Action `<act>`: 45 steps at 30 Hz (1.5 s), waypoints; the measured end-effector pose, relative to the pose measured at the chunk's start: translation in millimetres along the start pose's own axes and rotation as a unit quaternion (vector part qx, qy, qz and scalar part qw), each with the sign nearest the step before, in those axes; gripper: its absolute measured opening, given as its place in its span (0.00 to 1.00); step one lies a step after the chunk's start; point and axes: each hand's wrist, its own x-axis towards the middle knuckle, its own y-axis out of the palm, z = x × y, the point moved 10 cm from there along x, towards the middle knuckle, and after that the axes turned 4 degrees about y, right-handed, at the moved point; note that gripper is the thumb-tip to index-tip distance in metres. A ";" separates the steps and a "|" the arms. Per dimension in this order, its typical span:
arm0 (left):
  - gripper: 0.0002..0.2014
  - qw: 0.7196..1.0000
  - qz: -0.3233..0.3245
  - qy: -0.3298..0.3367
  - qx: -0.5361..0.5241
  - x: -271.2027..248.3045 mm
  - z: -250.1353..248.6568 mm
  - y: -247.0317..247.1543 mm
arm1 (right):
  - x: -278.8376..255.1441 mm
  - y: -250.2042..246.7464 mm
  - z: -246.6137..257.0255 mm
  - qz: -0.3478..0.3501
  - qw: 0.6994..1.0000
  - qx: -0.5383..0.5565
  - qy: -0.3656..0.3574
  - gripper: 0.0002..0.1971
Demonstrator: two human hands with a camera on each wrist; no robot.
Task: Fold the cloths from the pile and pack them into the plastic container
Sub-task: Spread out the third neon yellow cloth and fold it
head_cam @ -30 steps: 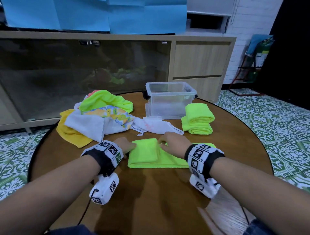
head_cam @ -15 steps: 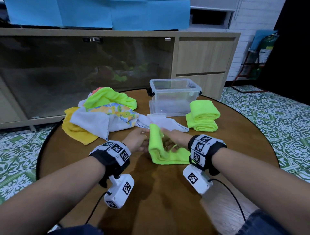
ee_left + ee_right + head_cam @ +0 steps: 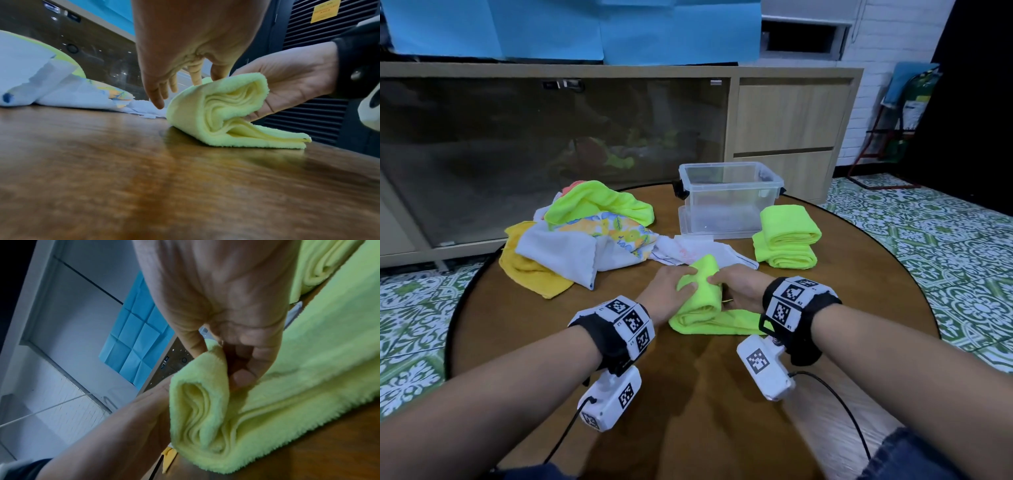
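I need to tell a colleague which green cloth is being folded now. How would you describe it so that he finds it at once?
On the round wooden table, look in front of the clear plastic container. There, between the left hand and the right hand, lies the half-rolled green cloth. Unlike the two finished green rolls stacked by the container, it trails a flat tail and both hands hold it.

Neon-green cloth (image 3: pixel 700 303) half rolled on the table, its loose end flat, two folded green cloths (image 3: pixel 786 238) stacked beside the clear plastic container (image 3: pixel 727 200), container upright and lidless, pile (image 3: pixel 571 240) of unfolded yellow, white, patterned and green cloths lying to its left
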 end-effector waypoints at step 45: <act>0.35 0.923 0.195 -0.047 0.328 16.9 -20.6 71.9 | -16.1 -142.6 -9.9 -0.276 0.827 -0.485 0.071 0.20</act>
